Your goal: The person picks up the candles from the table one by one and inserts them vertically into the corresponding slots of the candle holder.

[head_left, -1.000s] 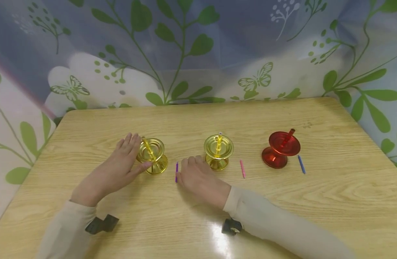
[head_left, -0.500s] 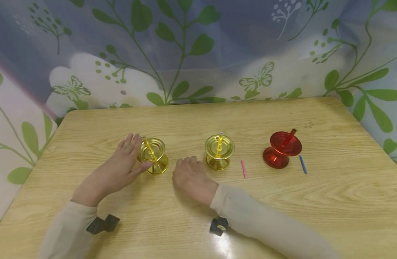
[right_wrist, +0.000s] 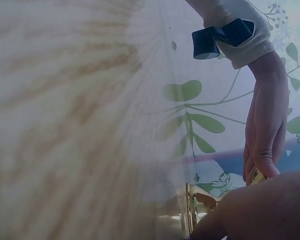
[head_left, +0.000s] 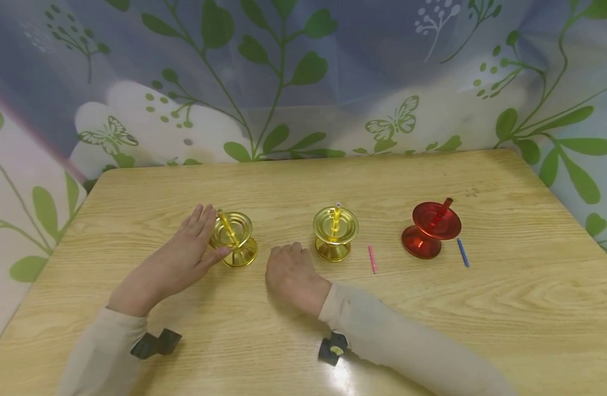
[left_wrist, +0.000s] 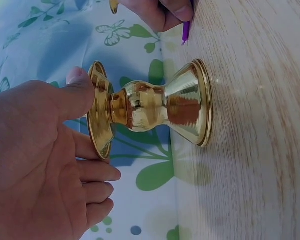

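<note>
My left hand [head_left: 169,264] holds the dish of the left gold candlestick [head_left: 241,255], thumb at one side of the rim and fingers at the other. That candlestick [left_wrist: 145,107] stands upright on the table. To its right, my right hand [head_left: 294,278] is low over the tabletop with bent fingers. In the left wrist view, a thin purple candle [left_wrist: 185,32] pokes out from the right hand's fingers, which pinch it; the head view hides it. A second gold candlestick [head_left: 332,251] stands just beyond the right hand.
Further right lie a pink candle [head_left: 372,259] and a blue candle [head_left: 463,253], either side of a red candlestick [head_left: 420,243]. The wooden table [head_left: 412,335] meets a leaf-patterned cloth [head_left: 303,124] at its back edge.
The right hand has taken the purple candle, which lay on the table beside it, and shifted slightly left. The left hand keeps its place on the candlestick.
</note>
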`<state>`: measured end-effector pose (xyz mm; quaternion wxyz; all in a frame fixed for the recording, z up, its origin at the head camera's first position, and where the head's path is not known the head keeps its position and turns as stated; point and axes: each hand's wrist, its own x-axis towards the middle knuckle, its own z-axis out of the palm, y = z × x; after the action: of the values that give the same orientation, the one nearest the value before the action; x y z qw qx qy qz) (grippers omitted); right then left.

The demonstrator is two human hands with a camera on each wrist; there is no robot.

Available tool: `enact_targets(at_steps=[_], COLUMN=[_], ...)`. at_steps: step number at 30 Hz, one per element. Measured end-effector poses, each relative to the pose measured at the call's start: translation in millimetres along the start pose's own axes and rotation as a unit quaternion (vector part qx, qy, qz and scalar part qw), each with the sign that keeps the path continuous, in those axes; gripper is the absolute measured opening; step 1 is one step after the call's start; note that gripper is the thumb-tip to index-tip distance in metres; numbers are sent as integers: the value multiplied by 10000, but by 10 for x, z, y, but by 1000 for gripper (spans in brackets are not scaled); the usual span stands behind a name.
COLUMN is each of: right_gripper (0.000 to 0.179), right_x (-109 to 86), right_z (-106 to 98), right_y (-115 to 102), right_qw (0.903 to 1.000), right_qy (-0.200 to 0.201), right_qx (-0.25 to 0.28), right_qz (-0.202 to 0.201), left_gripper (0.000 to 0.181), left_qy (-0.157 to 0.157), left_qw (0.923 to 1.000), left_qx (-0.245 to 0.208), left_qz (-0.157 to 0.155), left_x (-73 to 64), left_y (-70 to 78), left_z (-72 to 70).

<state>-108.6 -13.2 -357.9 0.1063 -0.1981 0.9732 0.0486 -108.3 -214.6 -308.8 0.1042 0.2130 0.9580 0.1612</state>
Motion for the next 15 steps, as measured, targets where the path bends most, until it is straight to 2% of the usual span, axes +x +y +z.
enact_targets(at_steps=[7,15], right_gripper=[16,21], right_x=[14,16], right_z=[-7,-12], right_y=[10,44], right_qw=[9999,9973], right_qy=[64,428], right_qx=[-5,552], right_qz=[-130,-237], left_gripper=[83,84], left_qy=[45,34], left_qw=[10000,10000], left_qx=[68,69], left_qz=[21,-4], left_x=[-4,-6], left_y=[8,13], left_z=[2,6])
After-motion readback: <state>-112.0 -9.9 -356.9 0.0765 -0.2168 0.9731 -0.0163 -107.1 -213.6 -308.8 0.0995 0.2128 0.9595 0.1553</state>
